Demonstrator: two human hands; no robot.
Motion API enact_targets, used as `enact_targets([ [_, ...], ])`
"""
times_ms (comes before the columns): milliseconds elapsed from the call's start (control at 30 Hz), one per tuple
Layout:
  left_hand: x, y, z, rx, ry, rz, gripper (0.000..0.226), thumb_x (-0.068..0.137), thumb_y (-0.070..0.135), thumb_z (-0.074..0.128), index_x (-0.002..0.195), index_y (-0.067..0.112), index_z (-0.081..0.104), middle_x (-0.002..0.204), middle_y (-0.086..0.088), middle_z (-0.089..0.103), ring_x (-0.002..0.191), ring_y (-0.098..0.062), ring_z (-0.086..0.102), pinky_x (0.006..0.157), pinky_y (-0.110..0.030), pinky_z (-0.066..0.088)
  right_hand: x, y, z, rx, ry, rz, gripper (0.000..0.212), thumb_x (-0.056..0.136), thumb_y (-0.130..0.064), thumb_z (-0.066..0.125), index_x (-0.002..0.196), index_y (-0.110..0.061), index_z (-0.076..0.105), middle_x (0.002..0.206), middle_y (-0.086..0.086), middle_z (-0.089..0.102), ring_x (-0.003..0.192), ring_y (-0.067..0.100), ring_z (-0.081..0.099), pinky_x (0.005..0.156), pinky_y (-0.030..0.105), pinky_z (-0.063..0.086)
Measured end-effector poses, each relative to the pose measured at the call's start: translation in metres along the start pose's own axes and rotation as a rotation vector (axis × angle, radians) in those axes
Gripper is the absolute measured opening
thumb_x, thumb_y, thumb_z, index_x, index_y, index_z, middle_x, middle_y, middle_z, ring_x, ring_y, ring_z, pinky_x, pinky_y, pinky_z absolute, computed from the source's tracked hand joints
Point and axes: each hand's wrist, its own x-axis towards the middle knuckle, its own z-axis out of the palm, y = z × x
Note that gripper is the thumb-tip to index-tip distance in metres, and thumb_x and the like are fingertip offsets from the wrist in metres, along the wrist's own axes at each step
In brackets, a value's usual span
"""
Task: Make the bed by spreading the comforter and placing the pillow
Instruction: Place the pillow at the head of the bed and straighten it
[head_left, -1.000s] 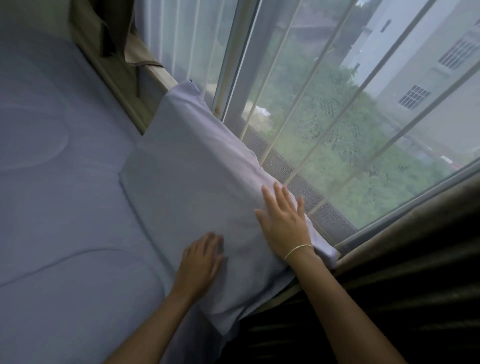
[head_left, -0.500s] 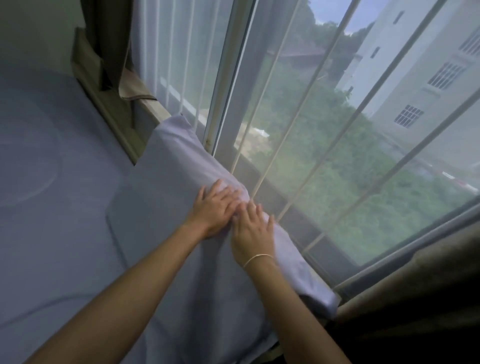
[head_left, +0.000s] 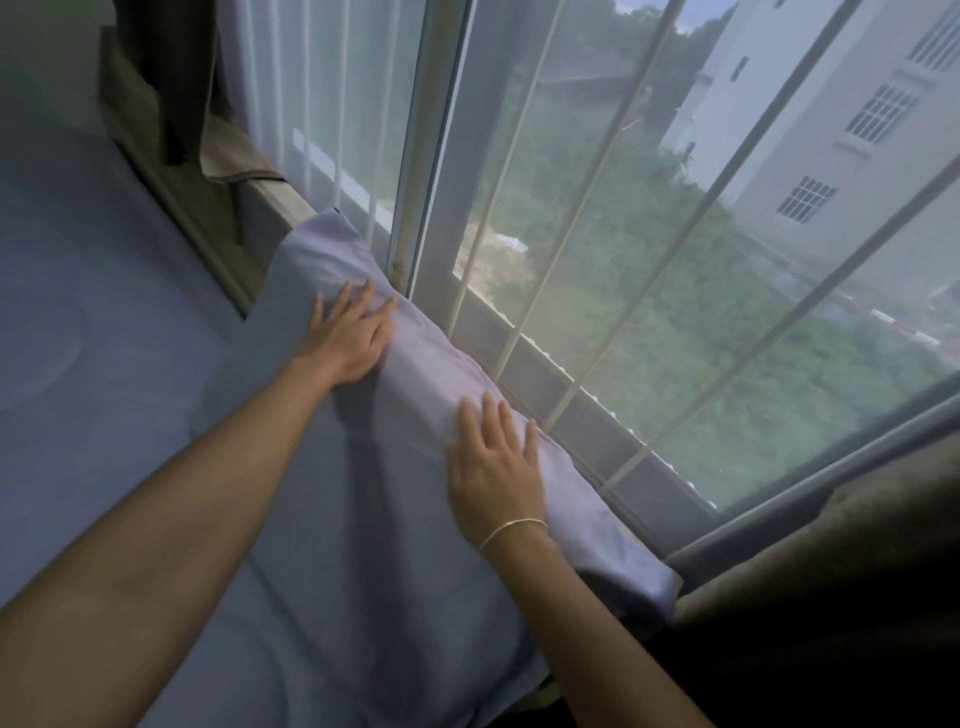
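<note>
A pale lavender pillow (head_left: 415, 519) leans against the window sill, its lower edge resting on the bed. The quilted lavender comforter (head_left: 93, 338) lies flat over the bed to the left. My left hand (head_left: 348, 335) presses flat on the pillow's upper part, fingers spread. My right hand (head_left: 493, 467), a thin bracelet at its wrist, lies flat on the pillow's top edge nearer to me, fingers apart. Neither hand grips the fabric.
A large window (head_left: 649, 260) with white bars runs along the pillow's far side. A wooden headboard ledge (head_left: 176, 208) and a hanging brown curtain (head_left: 171, 78) stand at the back left. A dark curtain (head_left: 831, 597) fills the lower right.
My hands were side by side at the middle of the pillow's top edge; now they have slid apart, the left toward the far end and the right toward me.
</note>
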Motion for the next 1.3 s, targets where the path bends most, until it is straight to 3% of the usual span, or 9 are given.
enact_targets([
  [267, 0.002, -0.048, -0.005, -0.014, -0.056, -0.282, 0.061, 0.096, 0.056, 0.012, 0.15, 0.031, 0.0, 0.16, -0.003, -0.007, 0.146, -0.033, -0.008, 0.113, -0.061, -0.007, -0.039, 0.056, 0.001, -0.083, -0.076, 0.137, 0.085, 0.078, -0.078, 0.027, 0.146, -0.027, 0.021, 0.15, 0.004, 0.036, 0.138, 0.028, 0.034, 0.109, 0.052, 0.031],
  [333, -0.008, -0.058, -0.006, -0.076, 0.08, -0.349, 0.062, 0.097, 0.05, 0.019, 0.151, 0.021, 0.005, 0.159, -0.014, -0.001, 0.145, -0.039, -0.003, 0.114, -0.062, -0.001, -0.048, 0.051, -0.006, -0.087, -0.006, 0.116, 0.083, 0.081, -0.07, 0.034, 0.147, -0.02, 0.022, 0.152, 0.008, 0.032, 0.141, 0.031, 0.029, 0.112, 0.053, 0.025],
  [433, -0.037, -0.053, 0.012, -0.057, 0.315, -0.094, 0.056, 0.1, 0.033, 0.031, 0.15, 0.016, 0.012, 0.158, -0.016, 0.009, 0.144, -0.038, 0.01, 0.113, -0.059, 0.007, -0.057, 0.011, 0.0, -0.02, 0.139, -0.073, 0.073, 0.083, -0.046, 0.044, 0.146, -0.014, 0.027, 0.153, 0.012, 0.031, 0.142, 0.03, 0.027, 0.113, 0.051, 0.018],
  [567, -0.078, -0.06, 0.067, 0.034, 0.059, -0.061, 0.057, 0.099, 0.027, 0.033, 0.15, 0.014, 0.013, 0.157, -0.014, 0.019, 0.142, -0.036, 0.021, 0.111, -0.06, 0.015, -0.085, -0.019, 0.056, -0.056, -0.084, -0.385, 0.068, 0.079, -0.037, 0.054, 0.143, -0.018, 0.037, 0.152, 0.012, 0.034, 0.141, 0.029, 0.03, 0.117, 0.047, 0.01],
  [700, -0.131, -0.077, 0.1, 0.078, -0.131, -0.262, 0.056, 0.098, 0.024, 0.028, 0.15, 0.019, 0.007, 0.158, -0.013, 0.012, 0.143, -0.039, 0.016, 0.114, -0.056, 0.015, -0.132, 0.012, 0.103, -0.261, -0.34, -0.332, 0.058, 0.071, -0.03, 0.059, 0.128, -0.019, 0.056, 0.142, 0.006, 0.05, 0.133, 0.023, 0.045, 0.119, 0.044, -0.008],
  [900, -0.236, -0.059, 0.115, 0.082, -0.295, -0.27, 0.06, 0.097, 0.032, 0.032, 0.15, 0.02, 0.007, 0.159, -0.011, 0.009, 0.144, -0.033, 0.014, 0.113, -0.055, 0.015, -0.18, -0.001, 0.099, -0.178, -0.493, -0.154, 0.082, 0.049, -0.05, 0.07, 0.126, -0.026, 0.055, 0.132, 0.004, 0.058, 0.122, 0.024, 0.056, 0.11, 0.047, 0.006],
  [1067, -0.295, -0.034, 0.101, 0.107, -0.296, -0.108, 0.057, 0.081, 0.041, 0.035, 0.119, 0.009, 0.062, 0.121, -0.019, 0.063, 0.106, -0.038, 0.064, 0.076, -0.062, 0.053, -0.201, -0.036, 0.069, -0.148, -0.329, -0.025, 0.074, 0.055, -0.052, 0.069, 0.123, -0.028, 0.053, 0.13, 0.007, 0.059, 0.115, 0.033, 0.059, 0.094, 0.06, 0.043],
  [1233, -0.357, -0.014, 0.053, 0.01, -0.139, 0.031, 0.054, 0.098, 0.037, 0.037, 0.147, 0.017, 0.026, 0.156, -0.015, 0.019, 0.144, -0.032, 0.019, 0.111, -0.053, 0.022, -0.246, -0.062, 0.045, -0.078, -0.309, 0.228, 0.082, 0.055, -0.054, 0.075, 0.13, -0.03, 0.052, 0.131, 0.007, 0.059, 0.117, 0.034, 0.059, 0.087, 0.065, 0.044],
  [1300, -0.381, -0.017, 0.043, -0.005, -0.103, 0.061, 0.054, 0.098, 0.035, 0.037, 0.147, 0.019, 0.023, 0.158, -0.012, 0.014, 0.145, -0.029, 0.014, 0.113, -0.051, 0.019, -0.274, -0.074, 0.038, -0.006, -0.291, 0.275, 0.076, 0.071, -0.051, 0.066, 0.14, -0.031, 0.04, 0.145, 0.009, 0.046, 0.132, 0.036, 0.043, 0.099, 0.068, 0.033],
])
